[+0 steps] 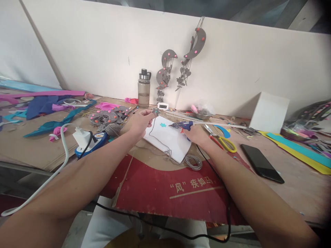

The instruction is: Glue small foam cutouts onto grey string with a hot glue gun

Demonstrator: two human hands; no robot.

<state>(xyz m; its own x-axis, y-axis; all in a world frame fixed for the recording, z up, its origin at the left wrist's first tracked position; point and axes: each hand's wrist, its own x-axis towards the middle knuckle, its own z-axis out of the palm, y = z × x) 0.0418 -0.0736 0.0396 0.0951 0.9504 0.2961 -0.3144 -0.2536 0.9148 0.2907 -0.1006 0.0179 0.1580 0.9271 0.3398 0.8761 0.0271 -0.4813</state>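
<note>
My left hand (142,121) pinches a small grey flower-shaped piece (156,112) over the far left part of a white sheet (172,144). A grey cord (153,129) hangs from that piece and trails across the sheet to a loose coil (193,162) at its near edge. In my right hand (195,134) is a blue glue gun (184,126), its tip pointing left over the sheet. Between the two hands a teal flower shape (163,125) lies flat on the sheet.
Yellow-handled scissors (227,144) and a black phone (261,163) lie to the right. A blue power strip (99,139) with a white plug sits at left. Behind stand a bottle (143,91) and a small clock (162,106). Grey moon ornaments (199,43) hang on the wall.
</note>
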